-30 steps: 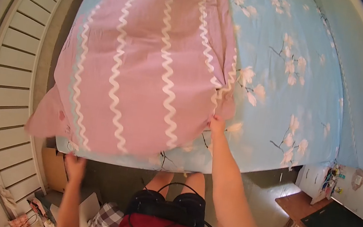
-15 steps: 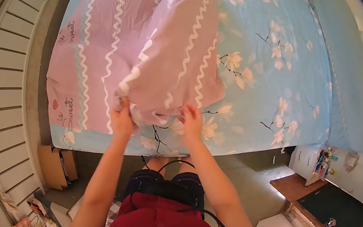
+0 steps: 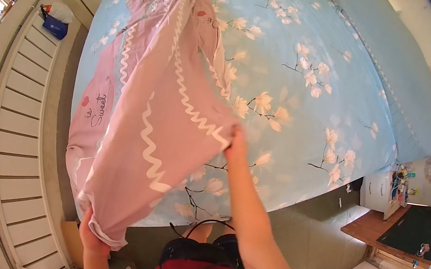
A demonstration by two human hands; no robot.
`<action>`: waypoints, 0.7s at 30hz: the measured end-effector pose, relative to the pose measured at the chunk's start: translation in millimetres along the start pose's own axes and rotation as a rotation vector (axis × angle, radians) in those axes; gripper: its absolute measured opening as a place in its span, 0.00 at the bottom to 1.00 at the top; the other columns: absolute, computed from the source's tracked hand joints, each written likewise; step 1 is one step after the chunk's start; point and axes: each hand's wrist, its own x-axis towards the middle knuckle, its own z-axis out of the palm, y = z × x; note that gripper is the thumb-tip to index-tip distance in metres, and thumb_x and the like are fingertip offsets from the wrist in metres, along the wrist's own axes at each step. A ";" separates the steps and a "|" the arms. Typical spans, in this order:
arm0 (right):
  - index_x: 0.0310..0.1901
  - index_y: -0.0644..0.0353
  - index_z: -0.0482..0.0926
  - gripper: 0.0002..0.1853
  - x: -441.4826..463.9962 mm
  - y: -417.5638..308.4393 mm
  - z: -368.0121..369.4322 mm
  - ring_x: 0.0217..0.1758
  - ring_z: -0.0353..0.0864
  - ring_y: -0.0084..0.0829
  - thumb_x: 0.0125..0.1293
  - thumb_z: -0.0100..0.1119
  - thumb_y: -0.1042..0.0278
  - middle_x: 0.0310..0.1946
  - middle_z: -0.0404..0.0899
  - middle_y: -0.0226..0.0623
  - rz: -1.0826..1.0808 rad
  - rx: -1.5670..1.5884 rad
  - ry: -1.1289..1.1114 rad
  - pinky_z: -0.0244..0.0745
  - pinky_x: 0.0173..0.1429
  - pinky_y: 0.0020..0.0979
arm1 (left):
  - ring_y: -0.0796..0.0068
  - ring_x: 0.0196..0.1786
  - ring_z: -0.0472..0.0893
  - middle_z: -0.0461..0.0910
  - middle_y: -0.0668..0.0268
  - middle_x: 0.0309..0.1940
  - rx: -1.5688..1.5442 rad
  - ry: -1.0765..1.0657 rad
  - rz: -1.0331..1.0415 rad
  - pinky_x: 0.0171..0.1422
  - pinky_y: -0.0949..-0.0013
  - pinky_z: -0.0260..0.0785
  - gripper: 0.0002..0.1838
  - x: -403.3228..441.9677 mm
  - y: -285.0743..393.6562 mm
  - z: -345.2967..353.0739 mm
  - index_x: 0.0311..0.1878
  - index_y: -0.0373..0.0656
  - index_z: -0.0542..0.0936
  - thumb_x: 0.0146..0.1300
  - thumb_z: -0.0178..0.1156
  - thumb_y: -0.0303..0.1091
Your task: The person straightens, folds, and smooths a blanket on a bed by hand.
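Note:
A pink duvet cover or sheet (image 3: 144, 107) with white zigzag lines and the word "Sweet" stretches across the left part of the bed. My left hand (image 3: 94, 236) grips its near left corner, low beside the bed's front edge. Farther right, my right hand (image 3: 236, 144) holds the cloth's right edge over the bed. Between the two hands the fabric hangs taut, and its far end is bunched in folds. Underneath lies a light blue bedsheet (image 3: 295, 124) printed with pale magnolia flowers.
White slatted railing (image 3: 20, 133) runs along the left, with a blue bag (image 3: 53, 25) at its far end. A blue bolster-like edge (image 3: 398, 67) borders the bed's right. A white drawer cabinet (image 3: 376, 195) and a wooden desk (image 3: 368, 230) stand at the right.
My left hand has moved left and toward me, pulling the pink cloth's corner. My right hand has risen slightly, lifting its edge. The cloth has shifted left, uncovering more blue sheet.

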 end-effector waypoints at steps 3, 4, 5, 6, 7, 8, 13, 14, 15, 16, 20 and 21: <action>0.36 0.58 0.74 0.02 -24.2 -112.6 -5.5 0.27 0.71 0.21 0.62 0.54 0.71 0.27 0.72 0.28 -0.385 -0.147 -0.057 0.69 0.29 0.25 | 0.66 0.54 0.75 0.73 0.58 0.56 0.212 -0.003 0.082 0.58 0.62 0.68 0.23 -13.1 15.5 -11.5 0.62 0.37 0.67 0.68 0.51 0.39; 0.34 0.58 0.74 0.02 -69.8 -153.7 11.6 0.26 0.70 0.20 0.61 0.56 0.72 0.26 0.72 0.27 -0.573 -0.226 0.034 0.68 0.28 0.24 | 0.70 0.53 0.76 0.74 0.59 0.55 0.410 0.090 0.182 0.56 0.65 0.69 0.23 -14.0 17.2 -16.9 0.61 0.36 0.68 0.67 0.54 0.36; 0.34 0.57 0.75 0.01 -102.5 -190.6 13.4 0.27 0.70 0.19 0.61 0.55 0.74 0.27 0.71 0.26 -0.706 -0.253 0.111 0.69 0.30 0.23 | 0.75 0.46 0.77 0.78 0.62 0.46 0.463 0.037 0.209 0.48 0.70 0.71 0.19 -15.6 12.1 -19.6 0.56 0.35 0.73 0.66 0.57 0.35; 0.37 0.59 0.76 0.02 -159.4 -222.2 28.0 0.31 0.72 0.19 0.64 0.55 0.73 0.30 0.74 0.28 -0.820 -0.354 0.056 0.69 0.32 0.22 | 0.75 0.46 0.77 0.78 0.62 0.46 0.450 0.034 0.210 0.48 0.70 0.71 0.19 -19.7 12.9 -19.2 0.56 0.35 0.73 0.66 0.57 0.35; 0.41 0.61 0.78 0.06 -187.8 -250.7 23.8 0.31 0.73 0.20 0.65 0.56 0.71 0.31 0.76 0.30 -1.023 -0.432 0.194 0.70 0.32 0.22 | 0.76 0.42 0.77 0.79 0.64 0.40 0.711 -0.050 0.124 0.44 0.70 0.71 0.16 -25.0 14.3 -18.9 0.52 0.35 0.75 0.66 0.56 0.36; 0.45 0.65 0.77 0.11 -241.1 -262.6 42.2 0.33 0.76 0.21 0.66 0.58 0.68 0.34 0.79 0.34 -1.138 -0.508 0.225 0.72 0.35 0.24 | 0.77 0.38 0.78 0.80 0.65 0.34 0.974 -0.136 0.027 0.40 0.70 0.71 0.15 -31.2 13.9 -19.8 0.49 0.35 0.77 0.67 0.55 0.37; 0.31 0.61 0.77 0.04 -315.1 -239.0 41.1 0.27 0.75 0.35 0.58 0.52 0.74 0.24 0.77 0.36 -1.628 -1.661 -0.364 0.66 0.29 0.34 | 0.56 0.48 0.78 0.79 0.55 0.44 1.703 -0.493 0.321 0.52 0.59 0.69 0.26 -10.6 -12.0 -24.5 0.52 0.36 0.74 0.52 0.67 0.38; 0.30 0.60 0.75 0.05 -320.2 -212.3 61.2 0.23 0.70 0.37 0.50 0.53 0.76 0.22 0.72 0.35 -1.579 -1.907 -0.674 0.62 0.28 0.34 | 0.57 0.54 0.75 0.76 0.54 0.50 1.574 -0.501 0.431 0.57 0.59 0.66 0.29 -6.9 -15.8 -12.8 0.56 0.37 0.71 0.53 0.67 0.39; 0.31 0.60 0.75 0.09 -316.4 -175.6 74.1 0.23 0.68 0.40 0.44 0.55 0.74 0.22 0.68 0.36 -1.381 -1.731 -0.961 0.62 0.29 0.38 | 0.59 0.59 0.72 0.72 0.53 0.56 1.445 -0.507 0.530 0.62 0.60 0.64 0.33 -1.2 -20.5 6.9 0.61 0.38 0.68 0.53 0.67 0.40; 0.31 0.59 0.75 0.07 -308.1 -140.5 68.6 0.26 0.71 0.39 0.46 0.55 0.71 0.24 0.71 0.36 -1.159 -1.711 -1.183 0.64 0.29 0.39 | 0.59 0.62 0.69 0.68 0.54 0.60 0.869 -0.601 0.235 0.66 0.58 0.60 0.35 4.2 -29.1 24.6 0.65 0.39 0.63 0.58 0.63 0.44; 0.32 0.57 0.76 0.07 -305.9 -41.9 29.5 0.33 0.76 0.40 0.51 0.56 0.66 0.29 0.75 0.37 -1.043 -1.722 -1.434 0.73 0.39 0.39 | 0.77 0.46 0.77 0.76 0.59 0.49 0.832 -0.554 -0.108 0.45 0.73 0.71 0.19 41.8 -107.6 54.8 0.55 0.38 0.70 0.70 0.49 0.42; 0.35 0.57 0.77 0.08 -301.7 -40.1 25.9 0.34 0.76 0.40 0.55 0.56 0.66 0.31 0.75 0.37 -0.856 -1.692 -1.423 0.73 0.40 0.38 | 0.76 0.46 0.78 0.76 0.58 0.49 0.763 -0.448 -0.174 0.42 0.73 0.72 0.17 42.4 -114.5 58.5 0.52 0.39 0.71 0.70 0.48 0.42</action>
